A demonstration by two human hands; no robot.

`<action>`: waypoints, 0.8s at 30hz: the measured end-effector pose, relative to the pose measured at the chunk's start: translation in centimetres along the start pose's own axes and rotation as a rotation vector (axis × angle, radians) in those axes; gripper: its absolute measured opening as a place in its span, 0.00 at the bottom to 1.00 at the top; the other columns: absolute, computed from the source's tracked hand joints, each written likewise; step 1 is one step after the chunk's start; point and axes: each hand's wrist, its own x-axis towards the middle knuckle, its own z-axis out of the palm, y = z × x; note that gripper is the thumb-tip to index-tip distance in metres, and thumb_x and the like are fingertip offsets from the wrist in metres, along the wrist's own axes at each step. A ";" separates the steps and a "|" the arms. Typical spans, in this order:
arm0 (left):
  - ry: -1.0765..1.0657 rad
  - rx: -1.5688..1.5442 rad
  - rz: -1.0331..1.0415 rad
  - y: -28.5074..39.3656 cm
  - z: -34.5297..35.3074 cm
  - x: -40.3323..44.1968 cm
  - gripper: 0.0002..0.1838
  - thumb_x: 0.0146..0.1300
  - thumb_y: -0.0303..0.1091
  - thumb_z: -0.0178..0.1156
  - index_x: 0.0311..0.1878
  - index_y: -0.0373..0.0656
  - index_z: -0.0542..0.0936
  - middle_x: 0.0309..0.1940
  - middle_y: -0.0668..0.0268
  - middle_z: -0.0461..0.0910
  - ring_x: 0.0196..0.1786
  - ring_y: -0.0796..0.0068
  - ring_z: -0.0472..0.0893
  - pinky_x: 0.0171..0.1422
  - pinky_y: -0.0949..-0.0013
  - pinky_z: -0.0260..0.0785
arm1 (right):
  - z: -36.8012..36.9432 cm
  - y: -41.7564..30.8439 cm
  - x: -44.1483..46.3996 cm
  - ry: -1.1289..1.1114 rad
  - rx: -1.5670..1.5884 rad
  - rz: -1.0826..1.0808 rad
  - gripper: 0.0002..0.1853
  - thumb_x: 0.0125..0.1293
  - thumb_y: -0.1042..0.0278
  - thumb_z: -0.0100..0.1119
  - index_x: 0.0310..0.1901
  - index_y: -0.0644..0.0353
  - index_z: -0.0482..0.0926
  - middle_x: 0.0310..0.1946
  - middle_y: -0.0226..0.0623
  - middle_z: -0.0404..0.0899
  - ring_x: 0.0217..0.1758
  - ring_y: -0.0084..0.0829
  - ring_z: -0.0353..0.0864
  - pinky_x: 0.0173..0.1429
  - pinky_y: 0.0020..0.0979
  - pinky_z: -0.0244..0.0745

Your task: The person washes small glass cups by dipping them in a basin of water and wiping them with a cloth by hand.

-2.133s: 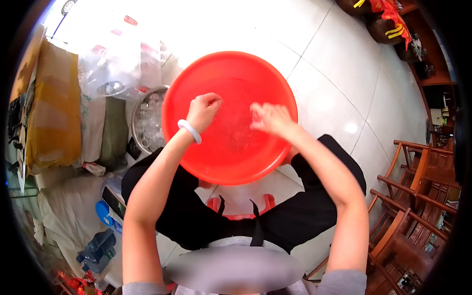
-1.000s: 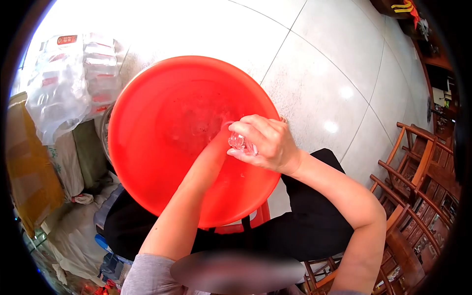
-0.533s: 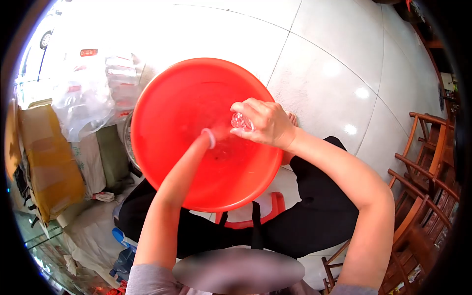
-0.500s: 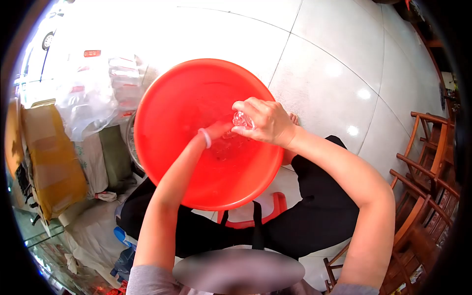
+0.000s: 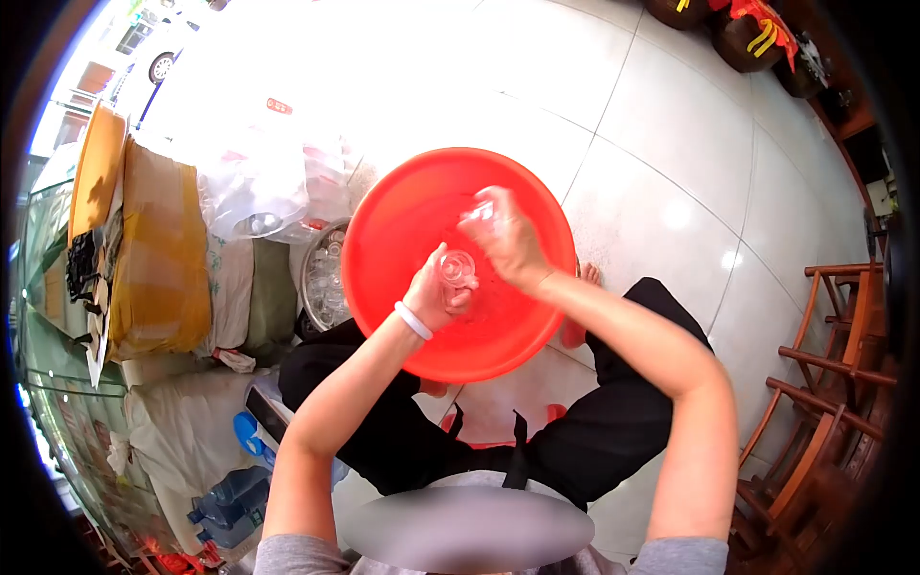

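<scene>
A large red basin (image 5: 383, 340) stands on the floor between my knees. Over its middle, my left hand (image 5: 433, 295) has its fingers wrapped round a small clear glass (image 5: 457, 266), whose round end faces up. My right hand (image 5: 515, 247) is closed on another small clear glass (image 5: 486, 213), tilted and blurred by motion, just beyond and right of the left hand. The two glasses are apart. Left of the basin, a metal bowl (image 5: 309, 287) holds several similar clear glasses (image 5: 331, 278).
Clear plastic bags with packs (image 5: 254, 192) lie left of the basin. A taped cardboard box (image 5: 158, 254) and sacks (image 5: 273, 297) stand further left. Wooden chairs (image 5: 824, 383) line the right side, and dark jars with red cloth (image 5: 752, 38) stand at the far right.
My left hand has risen out of the basin's depth and now shows a glass. My right hand has its glass slightly further away. The view has shifted, bringing the metal bowl into sight.
</scene>
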 end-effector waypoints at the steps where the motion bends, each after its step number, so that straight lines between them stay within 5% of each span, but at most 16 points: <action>1: -0.303 -0.060 -0.011 -0.2 -2.4 1.0 0.24 0.65 0.58 0.38 0.39 0.48 0.73 0.29 0.63 0.78 0.22 0.73 0.72 0.21 0.74 0.60 | 1.6 -1.4 -0.9 0.033 -0.059 -0.049 0.22 0.57 0.58 0.61 0.47 0.62 0.66 0.39 0.47 0.74 0.42 0.42 0.77 0.44 0.36 0.72; 2: -0.322 -0.054 -0.008 -0.6 -1.3 0.7 0.24 0.65 0.58 0.38 0.39 0.48 0.73 0.29 0.63 0.78 0.22 0.73 0.72 0.21 0.74 0.60 | 3.0 -2.1 -1.7 0.043 -0.093 -0.150 0.22 0.56 0.57 0.61 0.47 0.61 0.66 0.39 0.45 0.74 0.44 0.43 0.75 0.46 0.37 0.71; 4: -0.012 -0.265 0.244 -2.0 1.6 -0.1 0.19 0.66 0.54 0.39 0.48 0.52 0.71 0.42 0.69 0.76 0.41 0.72 0.76 0.41 0.68 0.70 | 4.6 -2.5 -2.7 0.015 -0.186 -0.261 0.22 0.57 0.55 0.59 0.46 0.61 0.67 0.38 0.44 0.74 0.42 0.45 0.75 0.45 0.38 0.71; 5: -0.274 -0.279 0.377 -3.2 -0.6 1.6 0.18 0.67 0.52 0.41 0.54 0.55 0.68 0.51 0.73 0.72 0.56 0.73 0.70 0.60 0.63 0.63 | 4.9 -2.9 -2.8 0.041 -0.313 -0.383 0.22 0.58 0.53 0.58 0.46 0.61 0.67 0.36 0.43 0.75 0.39 0.45 0.76 0.41 0.39 0.72; 6: -0.292 -0.283 0.398 -2.8 0.6 1.1 0.18 0.67 0.52 0.41 0.54 0.55 0.68 0.51 0.73 0.72 0.56 0.73 0.70 0.60 0.63 0.63 | 4.8 -3.6 -2.5 0.023 -0.359 -0.385 0.23 0.58 0.52 0.57 0.45 0.61 0.67 0.35 0.42 0.76 0.37 0.46 0.77 0.38 0.40 0.72; 8: -0.029 -0.094 0.307 -2.5 3.1 -1.1 0.17 0.67 0.53 0.41 0.49 0.55 0.70 0.42 0.74 0.75 0.42 0.77 0.74 0.43 0.69 0.68 | 5.0 -3.5 -1.4 0.041 -0.328 -0.263 0.23 0.58 0.50 0.57 0.45 0.61 0.67 0.34 0.42 0.76 0.35 0.45 0.78 0.37 0.39 0.73; 9: -0.262 -0.005 0.295 -1.6 2.9 -1.8 0.15 0.67 0.51 0.40 0.43 0.55 0.71 0.32 0.77 0.74 0.28 0.82 0.70 0.27 0.74 0.60 | 4.9 -3.4 -0.9 0.082 -0.298 -0.122 0.24 0.59 0.48 0.56 0.44 0.61 0.67 0.33 0.42 0.77 0.33 0.44 0.78 0.35 0.38 0.73; 12: -0.155 -0.011 0.319 -1.1 4.5 -2.5 0.14 0.67 0.49 0.39 0.38 0.55 0.71 0.24 0.78 0.70 0.20 0.83 0.62 0.21 0.76 0.48 | 4.5 -3.7 -0.5 0.196 0.016 0.112 0.25 0.59 0.47 0.55 0.45 0.61 0.66 0.32 0.44 0.77 0.34 0.40 0.79 0.35 0.35 0.73; 14: -0.144 -0.027 0.356 -1.3 3.8 -2.3 0.13 0.67 0.48 0.40 0.38 0.54 0.72 0.27 0.77 0.73 0.24 0.84 0.67 0.23 0.76 0.54 | 4.6 -5.2 -1.7 0.167 0.002 0.025 0.24 0.61 0.49 0.55 0.47 0.61 0.64 0.33 0.43 0.77 0.35 0.36 0.79 0.38 0.32 0.72; 16: -0.071 -0.048 0.404 -0.9 4.5 -2.7 0.16 0.67 0.48 0.40 0.44 0.49 0.72 0.33 0.71 0.77 0.35 0.79 0.74 0.38 0.73 0.68 | 4.8 -5.9 -1.7 0.172 0.216 0.025 0.24 0.61 0.48 0.54 0.46 0.61 0.64 0.33 0.43 0.76 0.39 0.33 0.78 0.43 0.30 0.71; 19: -0.317 -0.053 0.357 -0.6 3.0 -2.2 0.17 0.66 0.48 0.42 0.44 0.46 0.72 0.38 0.68 0.77 0.44 0.75 0.75 0.51 0.66 0.68 | 4.2 -5.9 -0.5 0.178 0.562 0.150 0.25 0.63 0.45 0.49 0.47 0.63 0.65 0.35 0.42 0.76 0.43 0.30 0.76 0.48 0.29 0.70; 24: -0.403 -0.224 0.379 0.1 3.3 -2.1 0.18 0.66 0.49 0.42 0.44 0.46 0.73 0.42 0.66 0.77 0.51 0.69 0.73 0.55 0.59 0.64 | 2.6 -5.4 0.3 0.110 0.514 0.230 0.27 0.65 0.41 0.43 0.44 0.64 0.67 0.37 0.41 0.76 0.43 0.30 0.76 0.50 0.31 0.70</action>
